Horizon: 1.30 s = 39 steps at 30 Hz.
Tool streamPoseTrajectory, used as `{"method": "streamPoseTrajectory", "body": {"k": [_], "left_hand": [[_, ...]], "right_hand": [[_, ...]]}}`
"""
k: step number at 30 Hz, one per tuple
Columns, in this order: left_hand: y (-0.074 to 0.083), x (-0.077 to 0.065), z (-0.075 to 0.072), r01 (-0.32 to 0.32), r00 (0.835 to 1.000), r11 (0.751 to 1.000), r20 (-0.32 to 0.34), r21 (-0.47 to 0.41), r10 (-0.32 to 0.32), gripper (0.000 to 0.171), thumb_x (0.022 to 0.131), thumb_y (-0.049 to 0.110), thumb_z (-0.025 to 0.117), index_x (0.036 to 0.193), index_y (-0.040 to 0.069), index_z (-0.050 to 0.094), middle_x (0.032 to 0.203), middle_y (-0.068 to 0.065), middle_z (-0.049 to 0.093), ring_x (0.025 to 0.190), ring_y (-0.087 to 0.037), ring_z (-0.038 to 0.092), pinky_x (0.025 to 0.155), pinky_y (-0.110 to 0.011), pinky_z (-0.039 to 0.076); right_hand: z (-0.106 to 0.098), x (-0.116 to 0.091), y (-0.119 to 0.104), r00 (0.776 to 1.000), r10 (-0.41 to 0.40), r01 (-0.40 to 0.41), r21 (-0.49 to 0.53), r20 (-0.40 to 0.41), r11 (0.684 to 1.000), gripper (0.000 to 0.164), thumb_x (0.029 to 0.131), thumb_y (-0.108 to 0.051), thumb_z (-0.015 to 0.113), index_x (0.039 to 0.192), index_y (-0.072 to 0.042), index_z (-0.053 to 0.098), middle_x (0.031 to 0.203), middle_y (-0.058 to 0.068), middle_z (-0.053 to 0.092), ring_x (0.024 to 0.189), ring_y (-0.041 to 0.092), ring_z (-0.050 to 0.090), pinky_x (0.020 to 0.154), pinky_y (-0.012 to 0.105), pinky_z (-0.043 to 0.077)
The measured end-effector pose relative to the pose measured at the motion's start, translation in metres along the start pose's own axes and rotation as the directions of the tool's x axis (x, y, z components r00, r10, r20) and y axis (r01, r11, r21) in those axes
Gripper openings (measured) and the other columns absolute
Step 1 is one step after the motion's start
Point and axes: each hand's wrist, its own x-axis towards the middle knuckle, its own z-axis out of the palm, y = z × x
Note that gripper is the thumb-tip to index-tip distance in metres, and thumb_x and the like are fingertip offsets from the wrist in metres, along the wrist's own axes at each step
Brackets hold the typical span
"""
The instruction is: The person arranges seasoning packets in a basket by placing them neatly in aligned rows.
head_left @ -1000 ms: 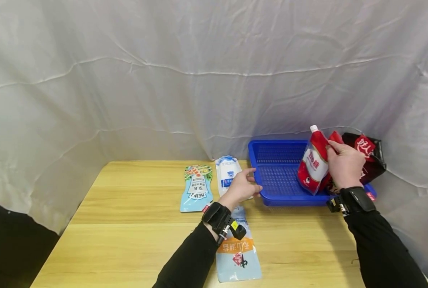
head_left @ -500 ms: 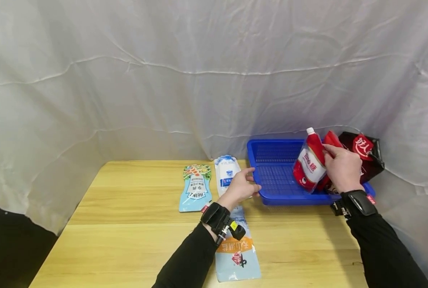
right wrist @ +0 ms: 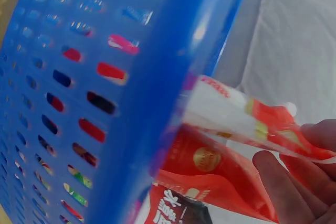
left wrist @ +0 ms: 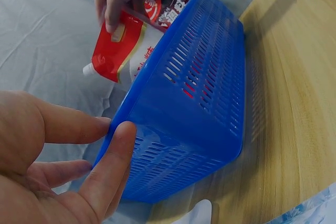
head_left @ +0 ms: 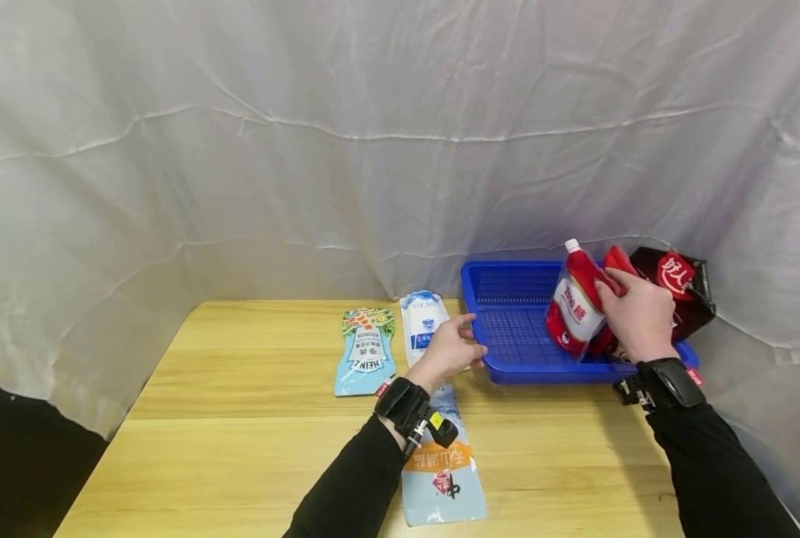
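Note:
A red and white sugar pouch (head_left: 573, 310) with a white cap stands tilted inside the blue plastic basket (head_left: 513, 329). My right hand (head_left: 642, 312) pinches the pouch's upper edge, as the right wrist view also shows between thumb and fingers (right wrist: 281, 182). At the basket's left end, my left hand (head_left: 448, 345) holds the rim, with fingertips on both sides of it in the left wrist view. Behind the sugar pouch is another red pouch (right wrist: 210, 166), partly covered by the right hand in the head view. A black bag with a red label (head_left: 696, 295) leans at the basket's right end.
On the wooden table (head_left: 238, 403), left of the basket, lie a light blue Heinz pouch (head_left: 366, 355) and a white and blue pouch (head_left: 422, 317). A pale blue and orange salt bag (head_left: 444, 486) lies beneath the left wrist. Grey cloth (head_left: 346, 187) hangs behind.
The right hand has shifted the sugar pouch slightly left inside the basket. The left hand stays on the rim.

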Motion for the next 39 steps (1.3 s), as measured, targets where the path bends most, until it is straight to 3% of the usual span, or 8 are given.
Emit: {"method": "streamPoseTrajectory", "body": {"k": [4,9,14,18,22,26,34,39], "left_hand": [[0.002,-0.001,-0.001,0.005,1.000,1.000,-0.001,0.002,-0.005,0.073,0.087,-0.013,0.071,0.154,0.005,0.048,0.112,-0.014,0.057,0.076,-0.022,0.067,0.064,-0.026,0.061],[0.001,-0.001,-0.001,0.014,1.000,1.000,0.000,0.011,-0.014,0.072,0.088,-0.012,0.071,0.154,0.006,0.049,0.113,-0.013,0.057,0.077,-0.022,0.068,0.065,-0.027,0.062],[0.000,-0.001,-0.001,0.009,1.000,1.000,0.007,-0.002,-0.009,0.072,0.088,-0.012,0.071,0.154,0.005,0.048,0.114,-0.014,0.057,0.076,-0.019,0.066,0.065,-0.027,0.062],[-0.002,0.000,-0.002,0.001,1.000,1.000,0.014,-0.016,-0.001,0.073,0.088,-0.013,0.071,0.154,0.005,0.048,0.116,-0.016,0.058,0.076,-0.020,0.066,0.067,-0.029,0.063],[-0.002,0.000,-0.003,-0.002,1.000,0.999,0.025,-0.040,0.003,0.073,0.087,-0.013,0.071,0.154,0.005,0.047,0.115,-0.017,0.056,0.074,-0.019,0.065,0.067,-0.029,0.063],[-0.002,0.000,-0.003,0.001,0.999,0.998,0.038,-0.055,0.001,0.073,0.088,-0.014,0.070,0.154,0.004,0.046,0.113,-0.016,0.055,0.073,-0.018,0.064,0.067,-0.029,0.063],[-0.002,-0.002,-0.005,-0.019,0.999,0.999,0.033,-0.046,0.021,0.071,0.087,-0.011,0.072,0.152,0.004,0.048,0.114,-0.017,0.058,0.073,-0.023,0.068,0.068,-0.031,0.064],[-0.007,-0.003,-0.009,-0.021,0.999,0.998,0.039,-0.056,0.023,0.067,0.089,-0.007,0.073,0.151,0.005,0.050,0.120,-0.019,0.060,0.086,-0.040,0.073,0.077,-0.042,0.064]], "right_hand": [[-0.007,-0.005,-0.007,0.999,-0.030,0.031,0.030,-0.045,0.999,0.041,0.099,-0.024,0.071,0.131,0.002,0.069,0.115,0.031,0.070,0.092,0.048,0.069,0.070,0.055,0.056],[-0.015,-0.014,-0.021,0.982,-0.097,0.110,0.071,-0.164,0.991,0.044,0.096,-0.018,0.075,0.135,0.000,0.067,0.128,0.028,0.067,0.111,0.049,0.065,0.090,0.060,0.050],[-0.015,-0.025,-0.033,0.930,-0.232,0.273,0.112,-0.283,0.956,0.043,0.091,-0.011,0.078,0.132,0.001,0.068,0.134,0.023,0.067,0.133,0.041,0.057,0.113,0.054,0.044],[-0.009,-0.038,-0.045,0.884,-0.343,0.405,0.155,-0.317,0.901,0.042,0.086,-0.006,0.080,0.126,0.002,0.072,0.130,0.020,0.070,0.131,0.038,0.060,0.118,0.033,0.041],[0.000,-0.056,-0.054,0.861,-0.440,0.496,0.222,-0.256,0.840,0.042,0.082,-0.003,0.082,0.123,-0.001,0.074,0.127,0.016,0.072,0.119,0.039,0.067,0.110,0.012,0.037],[0.010,-0.074,-0.059,0.841,-0.518,0.541,0.273,-0.155,0.796,0.045,0.080,0.001,0.083,0.123,-0.003,0.074,0.123,0.016,0.074,0.111,0.038,0.070,0.105,0.005,0.035],[0.029,-0.099,-0.058,0.842,-0.532,0.489,0.291,0.088,0.822,0.038,0.088,-0.008,0.083,0.125,-0.010,0.073,0.118,0.007,0.075,0.107,0.027,0.072,0.087,0.041,0.058],[0.039,-0.107,-0.053,0.820,-0.549,0.484,0.318,0.161,0.815,0.030,0.089,-0.013,0.084,0.118,-0.010,0.076,0.112,0.004,0.076,0.105,0.024,0.073,0.087,0.041,0.060]]}}
